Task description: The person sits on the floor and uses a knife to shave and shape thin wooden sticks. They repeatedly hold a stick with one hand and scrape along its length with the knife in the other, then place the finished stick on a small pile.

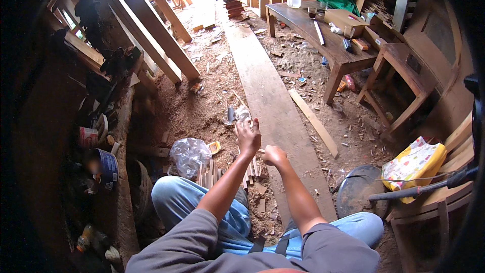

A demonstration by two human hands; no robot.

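Both my hands are close together in front of my knees, over the near end of a long plank. My left hand [247, 137] has its fingers bent and its thumb pointing up; whatever lies inside it is hidden. Just to the right and a little nearer, my right hand [275, 155] is closed round a thin, light wooden piece [261, 150], whose end sticks out toward my left wrist. Short wooden strips [208, 174] lie bundled below my left forearm. Beyond my left hand are crumpled clear plastic [242, 111] and a small dark grey piece [231, 114].
The long plank [262, 86] runs away over shavings-covered ground. A clear plastic bag [190, 155] sits by my left knee. At right stand a wooden table [293, 20], a stool [404, 71] and a yellow patterned package [414, 164]. Boards [151, 25] lean at left; cans [107, 167] stand nearer.
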